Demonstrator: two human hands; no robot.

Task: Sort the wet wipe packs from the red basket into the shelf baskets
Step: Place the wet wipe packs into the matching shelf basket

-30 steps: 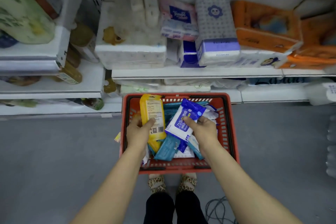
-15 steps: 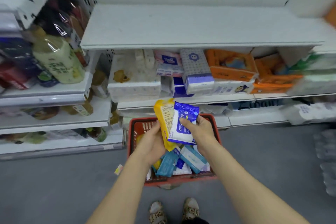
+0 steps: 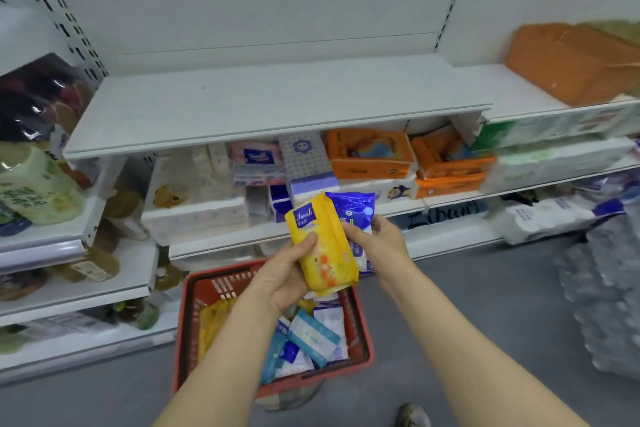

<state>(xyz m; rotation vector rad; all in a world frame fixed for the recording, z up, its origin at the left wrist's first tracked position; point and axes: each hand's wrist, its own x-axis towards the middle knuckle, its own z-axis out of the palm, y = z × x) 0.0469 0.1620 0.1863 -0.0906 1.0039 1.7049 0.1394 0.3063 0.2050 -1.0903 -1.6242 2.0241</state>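
Observation:
My left hand grips a yellow wipe pack above the red basket. Right beside it, my right hand holds a blue and white wipe pack, partly hidden behind the yellow one. Both packs are lifted in front of the lower shelves. The red basket stands on the grey floor below my hands and holds several more wipe packs, mostly blue and white, with one yellow pack at its left side. No shelf baskets are visible.
A white shelf board lies bare straight ahead at chest height. Below it sit tissue packs and orange boxes. Bottles fill the left shelves. Bundled water bottles stand on the floor at right.
Both hands lifted their packs out of the red basket and up toward the shelves. The view tilted upward, bringing the bare shelf board into sight.

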